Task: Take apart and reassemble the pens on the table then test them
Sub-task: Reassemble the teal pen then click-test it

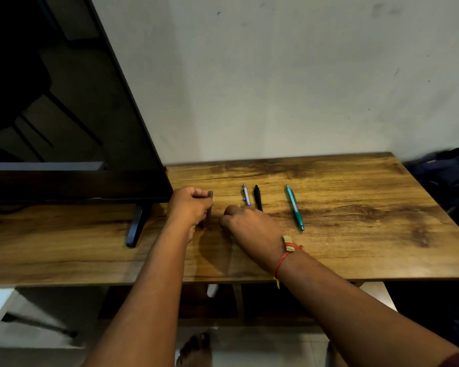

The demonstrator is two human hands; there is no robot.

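Note:
My left hand (188, 206) is closed around a grey pen (210, 207), which points away from me just above the wooden table (355, 234). My right hand (245, 225) rests curled on the table just right of it; whether it holds anything is hidden. Three pens lie side by side beyond my right hand: a white pen with blue accents (246, 195), a black pen (257, 197) partly covered by my knuckles, and a teal pen (294, 207) farther right.
A large black screen (64, 115) stands at the left on a dark foot (135, 225). A pale wall rises behind the table. Dark bags (448, 176) sit past the table's right edge. My bare foot (195, 350) shows on the floor below.

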